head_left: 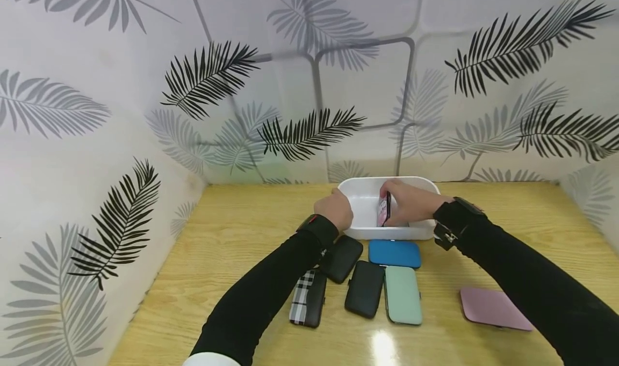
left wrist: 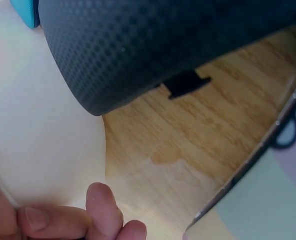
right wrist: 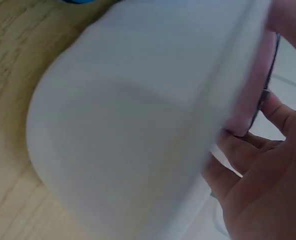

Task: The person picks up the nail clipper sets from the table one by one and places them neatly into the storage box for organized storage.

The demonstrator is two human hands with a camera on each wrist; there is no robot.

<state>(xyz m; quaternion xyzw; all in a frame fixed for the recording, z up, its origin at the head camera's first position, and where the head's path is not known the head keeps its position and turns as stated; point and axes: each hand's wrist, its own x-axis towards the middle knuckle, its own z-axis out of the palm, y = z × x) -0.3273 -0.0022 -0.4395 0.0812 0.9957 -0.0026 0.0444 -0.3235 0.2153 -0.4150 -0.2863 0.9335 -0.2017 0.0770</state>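
A white oval bin [head_left: 360, 232] stands near the back edge of the table. My left hand [head_left: 333, 210] grips its left end, with curled fingers [left wrist: 102, 205] beside the wall in the left wrist view. Inside the bin, my right hand [head_left: 413, 200] holds a pink wallet [head_left: 383, 210] on edge between thumb and fingers. The right wrist view shows the dark frame and small clasp of this pink wallet [right wrist: 253, 90], partly hidden by the bin wall. A black textured wallet [left wrist: 137, 50] lies close to my left wrist, against the bin.
In front of the bin lie a blue wallet [head_left: 394, 253], a black wallet [head_left: 365, 289], a mint wallet [head_left: 403, 295] and a plaid-and-black wallet [head_left: 308, 299]. A mauve wallet [head_left: 494, 308] lies by the right forearm. A pastel wallet [left wrist: 268, 195] shows below the left wrist. The patterned wall covering [head_left: 290, 86] rises behind.
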